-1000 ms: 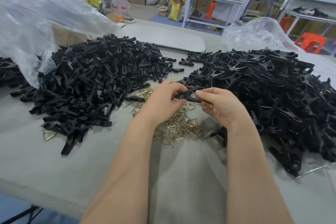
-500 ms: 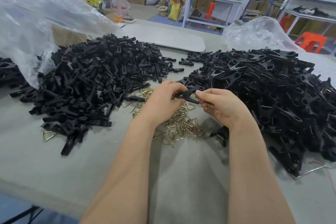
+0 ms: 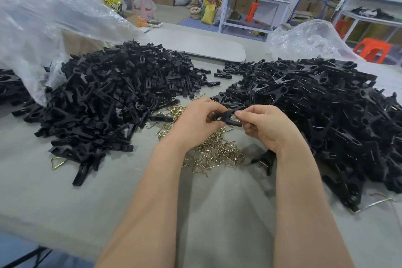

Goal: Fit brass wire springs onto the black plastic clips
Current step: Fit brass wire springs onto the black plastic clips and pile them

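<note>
Between my two hands, above the table's middle, is one black plastic clip (image 3: 226,116). My left hand (image 3: 195,124) pinches its left end with curled fingers, and my right hand (image 3: 264,127) pinches its right end. Whether a spring sits on this clip I cannot tell. A loose heap of brass wire springs (image 3: 215,152) lies on the table right under my hands. To the left rises a big pile of black clip halves (image 3: 113,98). On the right spreads a pile of black clips with wire springs on them (image 3: 326,111).
Grey table (image 3: 65,191) with its front edge near me. Clear plastic bags lie at the back left (image 3: 43,22) and back right (image 3: 304,41). A single spring (image 3: 57,162) and a stray clip (image 3: 265,159) lie near my arms. Shelves, boxes and stools stand behind.
My hands stay in the same spot; my fingers have shifted a little on the clip, turning it slightly between them.
</note>
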{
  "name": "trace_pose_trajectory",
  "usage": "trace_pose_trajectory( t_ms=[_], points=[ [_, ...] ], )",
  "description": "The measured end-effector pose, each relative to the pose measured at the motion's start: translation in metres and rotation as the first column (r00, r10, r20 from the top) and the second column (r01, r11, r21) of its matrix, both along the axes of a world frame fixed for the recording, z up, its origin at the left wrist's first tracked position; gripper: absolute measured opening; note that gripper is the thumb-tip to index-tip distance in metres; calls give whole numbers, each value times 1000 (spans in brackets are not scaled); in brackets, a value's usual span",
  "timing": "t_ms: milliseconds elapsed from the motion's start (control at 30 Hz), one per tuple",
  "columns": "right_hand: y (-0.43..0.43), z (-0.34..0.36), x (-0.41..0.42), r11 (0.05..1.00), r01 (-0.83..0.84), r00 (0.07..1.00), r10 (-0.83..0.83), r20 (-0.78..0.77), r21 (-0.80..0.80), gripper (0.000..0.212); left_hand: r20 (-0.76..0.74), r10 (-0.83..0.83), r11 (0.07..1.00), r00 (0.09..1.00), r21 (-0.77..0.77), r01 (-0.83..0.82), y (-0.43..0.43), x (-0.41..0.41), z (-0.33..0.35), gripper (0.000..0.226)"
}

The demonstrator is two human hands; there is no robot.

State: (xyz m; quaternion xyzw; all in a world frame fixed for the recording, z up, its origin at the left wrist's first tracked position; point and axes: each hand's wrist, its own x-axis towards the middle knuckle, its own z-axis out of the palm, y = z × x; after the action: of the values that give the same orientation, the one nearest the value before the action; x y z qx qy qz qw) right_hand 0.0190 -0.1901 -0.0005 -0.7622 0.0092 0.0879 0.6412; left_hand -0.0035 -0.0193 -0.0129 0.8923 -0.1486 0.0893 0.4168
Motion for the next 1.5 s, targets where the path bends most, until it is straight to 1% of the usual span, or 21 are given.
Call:
trace_pose_trajectory(
  t_ms=[133, 200, 300, 367, 467, 533, 567, 600, 633, 700, 733, 800, 1000, 1100, 1233, 1367, 1500],
  points=[
    [0, -2, 2, 998, 39, 999, -37, 28, -55, 16, -6, -5, 999, 1000, 34, 6, -2, 0, 1, 23],
    [-1, -3, 2, 999, 15, 1000, -15, 7, -33, 16, -16, -3, 999, 1000, 37, 4, -2, -1, 1, 23],
    [-4, -2, 1, 992, -69, 996, 75, -49, 106, 17, -23, -16, 1000, 1000, -19, 15, 0, -3, 2, 23],
    [-5, -3, 2, 966, -105, 988, 129, -90, 237, 17, -22, -34, 996, 999, -83, 32, 1, -4, 5, 21],
    [0, -6, 2, 870, -160, 965, 237, -111, 466, 16, -30, -85, 955, 996, -286, 73, 2, -5, 9, 21],
    [3, -7, 1, 809, -194, 956, 284, -80, 555, 14, -24, -96, 941, 995, -328, 83, 2, -6, 11, 24],
    [3, -6, 1, 799, -203, 955, 289, -66, 566, 14, -24, -98, 943, 995, -323, 85, 2, -6, 10, 26],
    [3, -5, 1, 810, -201, 958, 279, -62, 551, 15, -21, -88, 952, 996, -297, 78, 1, -6, 9, 26],
    [2, -4, 1, 844, -186, 966, 251, -63, 504, 18, -15, -70, 967, 997, -248, 64, 1, -5, 8, 25],
    [1, -2, 1, 922, -144, 984, 172, -46, 359, 25, -9, -41, 987, 999, -155, 40, -1, -5, 6, 21],
    [0, -2, 1, 942, -127, 989, 144, -32, 311, 28, -9, -36, 989, 999, -141, 34, -1, -4, 5, 21],
    [0, -1, 0, 953, -108, 993, 118, -16, 283, 30, -8, -31, 989, 999, -145, 29, 0, -4, 5, 20],
    [-3, 1, 0, 962, -100, 995, 104, -5, 253, 28, -12, -14, 994, 1000, -107, 13, 0, -3, 4, 23],
    [-4, 2, 0, 968, -88, 996, 93, -11, 235, 25, -29, -2, 994, 1000, -107, -1, 0, -2, 3, 24],
    [-5, 2, 1, 970, -63, 998, 66, -6, 234, 25, -34, 5, 990, 999, -141, -9, 1, -3, 3, 20],
    [-6, 1, 1, 952, -124, 991, 132, -10, 280, 30, -38, -19, 994, 999, -109, 15, 0, -2, 3, 23],
    [-6, 0, 2, 922, -107, 990, 132, -42, 373, 29, -24, -15, 991, 1000, -132, 11, -1, -2, 4, 24]
  ],
)
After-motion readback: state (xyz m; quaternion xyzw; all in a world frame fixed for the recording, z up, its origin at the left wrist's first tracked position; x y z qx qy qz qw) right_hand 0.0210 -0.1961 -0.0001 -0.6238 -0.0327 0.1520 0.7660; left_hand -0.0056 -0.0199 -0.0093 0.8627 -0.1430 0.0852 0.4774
